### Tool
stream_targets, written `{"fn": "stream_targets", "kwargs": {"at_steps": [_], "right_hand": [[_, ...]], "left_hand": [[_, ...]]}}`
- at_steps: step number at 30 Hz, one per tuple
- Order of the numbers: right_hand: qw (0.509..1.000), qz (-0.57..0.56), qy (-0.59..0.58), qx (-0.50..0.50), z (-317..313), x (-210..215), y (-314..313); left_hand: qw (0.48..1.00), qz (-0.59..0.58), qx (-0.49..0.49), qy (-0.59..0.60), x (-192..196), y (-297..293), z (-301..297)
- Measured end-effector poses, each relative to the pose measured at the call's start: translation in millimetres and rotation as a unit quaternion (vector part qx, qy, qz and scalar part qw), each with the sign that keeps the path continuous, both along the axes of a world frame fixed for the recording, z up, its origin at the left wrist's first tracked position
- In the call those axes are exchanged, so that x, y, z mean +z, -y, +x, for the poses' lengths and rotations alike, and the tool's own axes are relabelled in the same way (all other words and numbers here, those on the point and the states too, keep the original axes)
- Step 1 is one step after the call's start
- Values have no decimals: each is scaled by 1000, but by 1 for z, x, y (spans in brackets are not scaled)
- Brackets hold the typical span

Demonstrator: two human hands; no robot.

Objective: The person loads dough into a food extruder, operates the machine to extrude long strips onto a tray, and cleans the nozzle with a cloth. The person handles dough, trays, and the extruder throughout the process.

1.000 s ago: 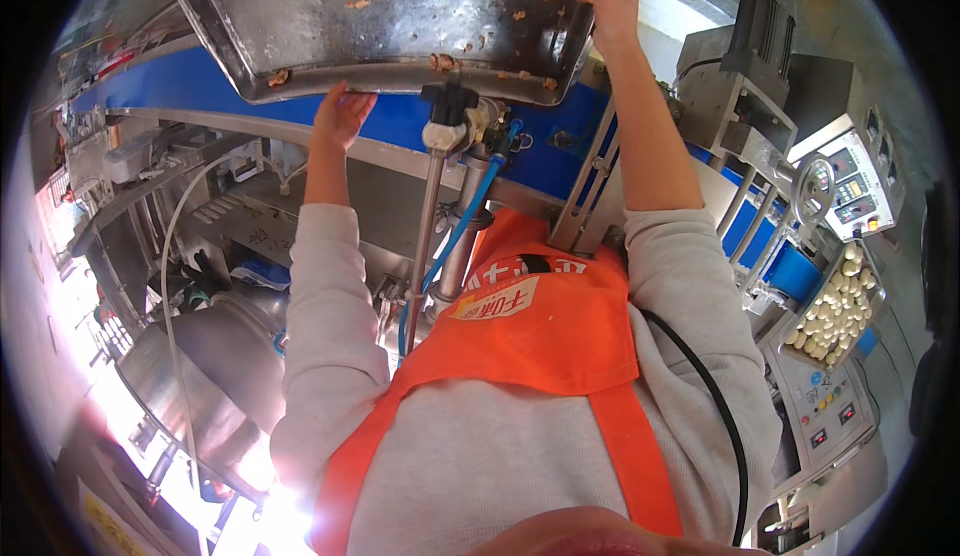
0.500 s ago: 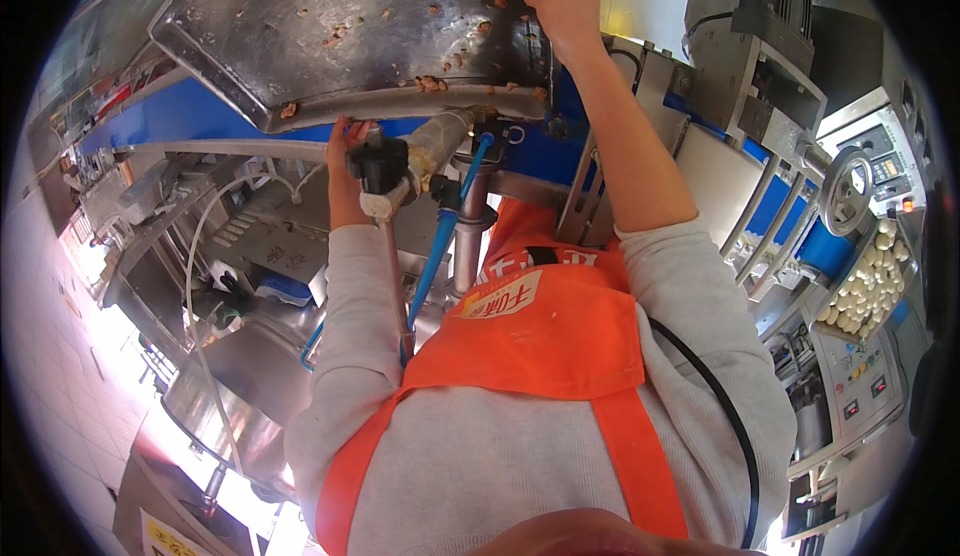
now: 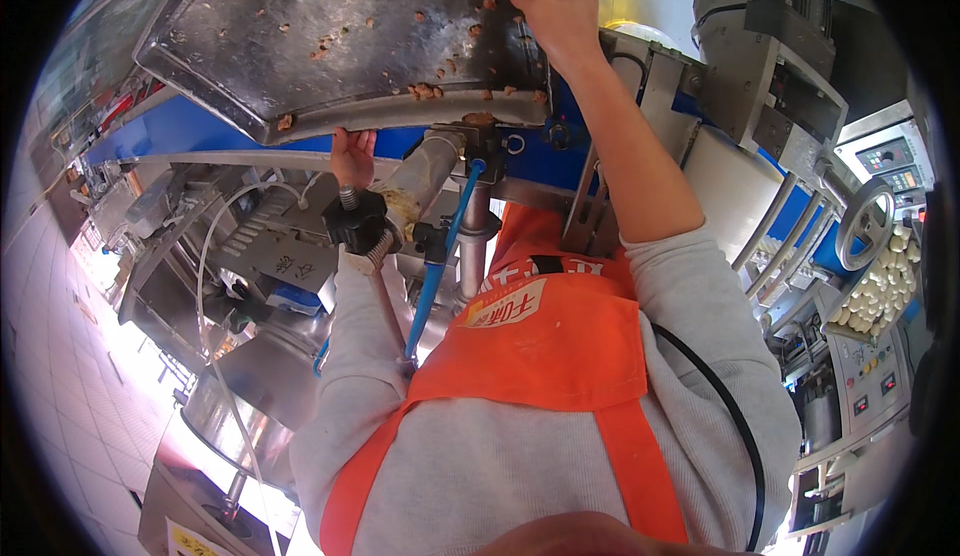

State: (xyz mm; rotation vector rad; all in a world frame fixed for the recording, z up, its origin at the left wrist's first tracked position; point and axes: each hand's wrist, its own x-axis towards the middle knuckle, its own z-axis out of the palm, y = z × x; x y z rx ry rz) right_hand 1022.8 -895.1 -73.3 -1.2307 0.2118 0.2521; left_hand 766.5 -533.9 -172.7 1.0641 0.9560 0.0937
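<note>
A shallow metal tray [image 3: 400,16] with brown food crumbs fills the top of the head view, tilted so its inner face shows. My right hand [image 3: 562,16] grips the tray's right edge, thumb over the rim. Under the near edge is my left hand [image 3: 353,159], fingers stretched up, with the fingertips at the rim; whether they bear its weight I cannot tell. Below the tray, a steel pipe fitting [image 3: 415,176] with a black knob [image 3: 356,218] and a blue hose [image 3: 437,266] stands between my arms, covering part of my left forearm.
A blue conveyor belt [image 3: 230,141] runs behind the fitting. At right are a machine with a handwheel [image 3: 866,224], a control panel [image 3: 885,161] and a tray of pale round pieces [image 3: 880,291]. A steel bowl [image 3: 235,411] and a thin white tube [image 3: 205,296] are at lower left.
The tray has shifted slightly left, with my right hand still on its edge. My left hand sits a little lower against the near rim. The whole view has moved a little.
</note>
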Motion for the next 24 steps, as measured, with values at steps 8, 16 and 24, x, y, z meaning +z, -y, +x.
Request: {"fn": "stream_targets", "kwargs": {"at_steps": [8,16,24], "right_hand": [[999,-30,38,-18,2,-3,-2],[999,-10,31,-13,-4,-4,-3],[995,-72,63,3,-17,-1,-13]], "left_hand": [[1000,1,12,-11,-6,-1,-4],[999,-26,44,11,-12,-2,-5],[994,-25,104,24,-7,14,-2]]}}
